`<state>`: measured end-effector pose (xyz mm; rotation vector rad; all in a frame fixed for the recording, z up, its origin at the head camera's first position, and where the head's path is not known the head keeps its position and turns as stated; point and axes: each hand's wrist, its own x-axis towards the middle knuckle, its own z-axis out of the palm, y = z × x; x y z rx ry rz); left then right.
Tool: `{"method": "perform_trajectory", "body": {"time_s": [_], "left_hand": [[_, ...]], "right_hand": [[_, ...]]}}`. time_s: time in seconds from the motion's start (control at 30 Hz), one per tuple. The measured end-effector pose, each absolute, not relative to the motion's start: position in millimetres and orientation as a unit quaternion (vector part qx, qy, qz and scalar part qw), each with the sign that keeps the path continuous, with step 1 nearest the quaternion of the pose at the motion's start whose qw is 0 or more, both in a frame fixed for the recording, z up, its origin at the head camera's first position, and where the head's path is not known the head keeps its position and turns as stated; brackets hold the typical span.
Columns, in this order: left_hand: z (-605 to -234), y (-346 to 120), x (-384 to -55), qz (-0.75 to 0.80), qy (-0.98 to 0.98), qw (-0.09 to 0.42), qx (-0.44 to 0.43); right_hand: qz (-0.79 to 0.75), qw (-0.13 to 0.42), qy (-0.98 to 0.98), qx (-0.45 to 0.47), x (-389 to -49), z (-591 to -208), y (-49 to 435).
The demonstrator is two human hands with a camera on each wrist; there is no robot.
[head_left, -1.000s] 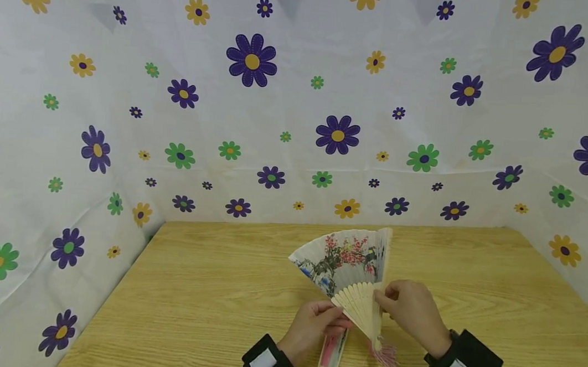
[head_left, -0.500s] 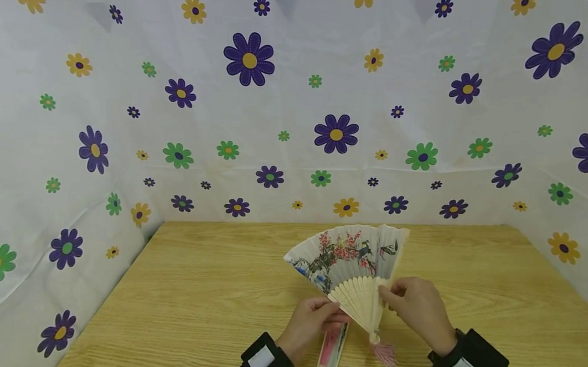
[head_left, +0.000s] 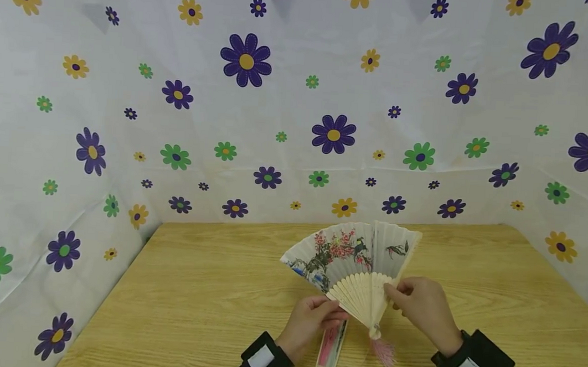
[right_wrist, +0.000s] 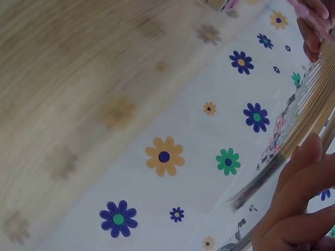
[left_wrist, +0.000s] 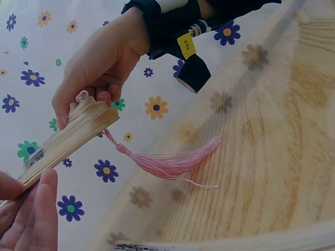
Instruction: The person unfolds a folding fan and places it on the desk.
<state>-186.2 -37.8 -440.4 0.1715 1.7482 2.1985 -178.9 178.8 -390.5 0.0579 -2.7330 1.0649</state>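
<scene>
A half-spread folding fan point(head_left: 344, 250) with painted red blossoms and a bird is held up between both hands, pivot end down and its leaf leaning away. My left hand point(head_left: 311, 323) pinches the left outer rib between thumb and fingers. On the opposite side, my right hand point(head_left: 424, 307) pinches the right outer rib. From the pivot hangs a pink tassel point(head_left: 382, 352), also seen in the left wrist view. The left wrist view catches the pale ribs point(left_wrist: 73, 130) nearly edge-on. Right-hand fingers point(right_wrist: 301, 193) lie along the ribs in the right wrist view.
Below my left hand, a second folded fan point(head_left: 329, 354) lies on the wooden table point(head_left: 208, 290), running to the near edge of the view. White cloth point(head_left: 207, 123) with printed flowers rises behind the table and along both sides.
The fan has spread wider as my right hand carried its outer rib to the right, baring more of the painted leaf. My left hand has stayed nearly in place.
</scene>
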Motion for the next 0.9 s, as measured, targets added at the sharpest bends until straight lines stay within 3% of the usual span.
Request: {"method": "perform_trajectory", "body": {"time_s": [0.63, 0.9], "left_hand": [[-443.6, -36.0, -188.8, 0.805, 0.578, 0.129, 0.021], [-443.5, -32.7, -189.1, 0.814, 0.567, 0.126, 0.014]], "right_hand": [[0.569, -0.031, -0.821, -0.045, -181.2, -395.1, 202.0], [0.599, -0.051, -0.797, -0.065, -178.5, -397.0, 207.8]]}}
